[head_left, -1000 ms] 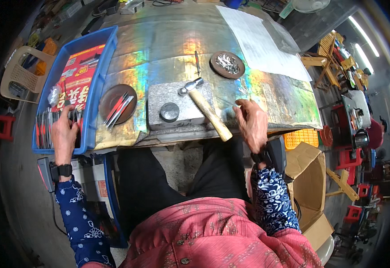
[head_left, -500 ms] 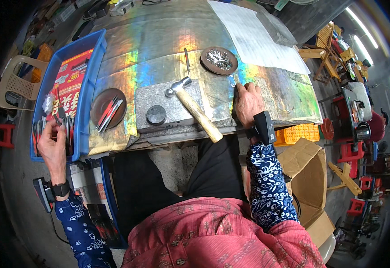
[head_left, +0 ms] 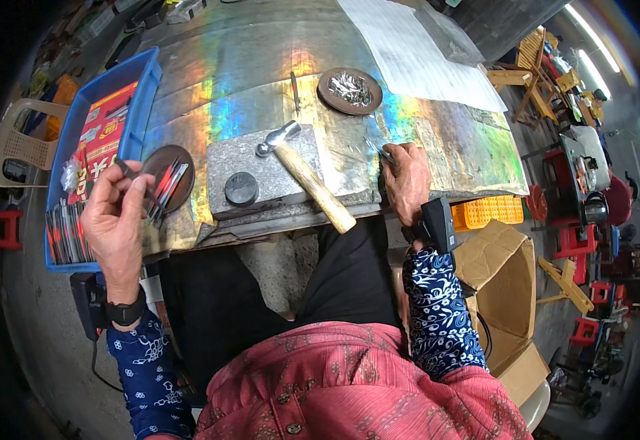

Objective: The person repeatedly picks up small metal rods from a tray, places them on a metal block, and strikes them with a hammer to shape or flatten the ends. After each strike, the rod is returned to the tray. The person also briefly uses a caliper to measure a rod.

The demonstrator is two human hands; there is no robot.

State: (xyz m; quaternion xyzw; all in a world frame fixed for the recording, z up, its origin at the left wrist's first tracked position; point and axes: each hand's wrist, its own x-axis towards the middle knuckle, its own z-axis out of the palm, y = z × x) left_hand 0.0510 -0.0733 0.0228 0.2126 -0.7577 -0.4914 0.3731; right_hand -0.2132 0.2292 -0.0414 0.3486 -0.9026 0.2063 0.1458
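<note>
My left hand [head_left: 118, 224] is raised between the blue crate [head_left: 144, 110] and a brown dish [head_left: 160, 158]. Its fingers are curled, with something dark at their tips that I cannot make out. Slim red and silver tools [head_left: 172, 183] lie in that dish. At the table's near right, my right hand [head_left: 408, 183] rests with its thumb and fingers pinched on a small silvery piece [head_left: 387, 155], mostly hidden. Between the hands, a hammer [head_left: 307, 180] with a wooden handle lies across a grey stone block [head_left: 225, 158], beside a dark round puck [head_left: 241, 188].
Another brown dish [head_left: 350, 92] holds many small silvery pieces, and one slim dark tool [head_left: 295, 92] lies left of it. Several slim tools [head_left: 67, 231] stand in the crate. A white sheet [head_left: 415, 62] covers the far right. Below the right edge are a yellow basket [head_left: 488, 213] and a cardboard box [head_left: 507, 293].
My left hand has moved right and up, from over the tools in the crate to beside the left dish. My right hand stays at nearly the same spot. The view has shifted slightly.
</note>
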